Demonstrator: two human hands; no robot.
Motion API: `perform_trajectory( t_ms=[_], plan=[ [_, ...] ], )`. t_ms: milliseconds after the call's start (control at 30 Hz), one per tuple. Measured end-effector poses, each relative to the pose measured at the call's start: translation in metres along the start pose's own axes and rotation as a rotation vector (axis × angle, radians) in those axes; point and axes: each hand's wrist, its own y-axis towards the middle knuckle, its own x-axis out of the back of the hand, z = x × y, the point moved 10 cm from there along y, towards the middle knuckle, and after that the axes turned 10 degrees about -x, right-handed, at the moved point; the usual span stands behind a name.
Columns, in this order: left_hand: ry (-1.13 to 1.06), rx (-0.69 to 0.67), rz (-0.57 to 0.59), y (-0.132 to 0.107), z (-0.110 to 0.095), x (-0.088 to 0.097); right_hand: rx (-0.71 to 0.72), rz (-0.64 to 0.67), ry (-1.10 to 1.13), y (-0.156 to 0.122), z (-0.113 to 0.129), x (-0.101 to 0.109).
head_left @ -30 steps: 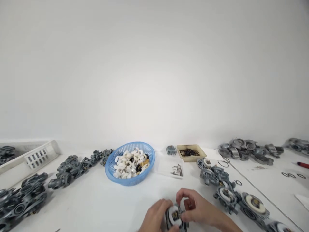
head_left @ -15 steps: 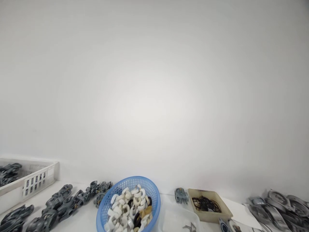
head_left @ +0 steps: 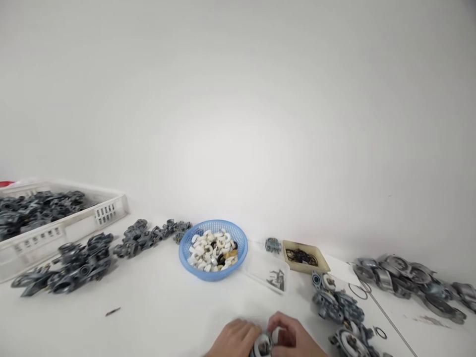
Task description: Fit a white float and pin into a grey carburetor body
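At the bottom edge of the head view, my left hand (head_left: 235, 339) is closed round a grey metal carburetor (head_left: 263, 345) with a white ring-shaped part on it. Curled against its right side are the fingers of my right hand (head_left: 296, 340), thumb and index finger bent in at the carburetor. Its lower part is cut off by the frame, and what my right fingertips pinch is hidden. Just beyond my hands lies a clear shallow tray (head_left: 260, 270) with small metal pieces (head_left: 277, 279) in it.
A blue basket (head_left: 184, 263) holds white curved plastic pieces. Beside it are a beige tray (head_left: 310, 267) of black rings and several carburetors (head_left: 336, 305). Grey metal bowls (head_left: 401, 277) lie far right. Carburetor bodies (head_left: 80, 265) and a white crate (head_left: 78, 229) stand left.
The view has tipped downward, so the table shows more and its things sit higher and look smaller. Both my hands and the carburetor have come into view at the bottom.
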Motion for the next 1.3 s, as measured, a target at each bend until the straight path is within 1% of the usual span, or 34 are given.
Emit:
perform_trajectory(
  t_ms=[133, 233, 300, 467, 667, 867, 1200, 1300],
  plan=[
    [0.019, 0.011, 0.009, 0.002, -0.013, 0.023, 0.067, -0.095, 0.037, -0.015, 0.006, -0.001],
    [0.015, 0.004, 0.02, 0.007, -0.021, 0.032, 0.064, -0.192, 0.038, -0.025, 0.004, 0.001],
    [0.006, 0.005, 0.023, 0.008, -0.024, 0.034, 0.052, -0.245, 0.028, -0.033, 0.002, 0.002],
    [-0.015, 0.015, 0.046, 0.009, -0.032, 0.029, 0.035, -0.331, 0.028, -0.05, 0.002, 0.001],
    [-0.019, 0.053, 0.067, 0.01, -0.032, 0.028, 0.043, -0.404, 0.03, -0.055, 0.004, 0.002],
    [-0.02, 0.074, 0.06, 0.009, -0.03, 0.03, 0.042, -0.406, 0.009, -0.055, 0.007, 0.002],
    [-0.031, 0.094, 0.041, 0.01, -0.029, 0.034, 0.006, -0.337, -0.045, -0.052, 0.009, -0.001],
    [-0.026, 0.096, 0.043, 0.01, -0.03, 0.035, 0.0, -0.299, -0.054, -0.048, 0.01, -0.001]
  ],
)
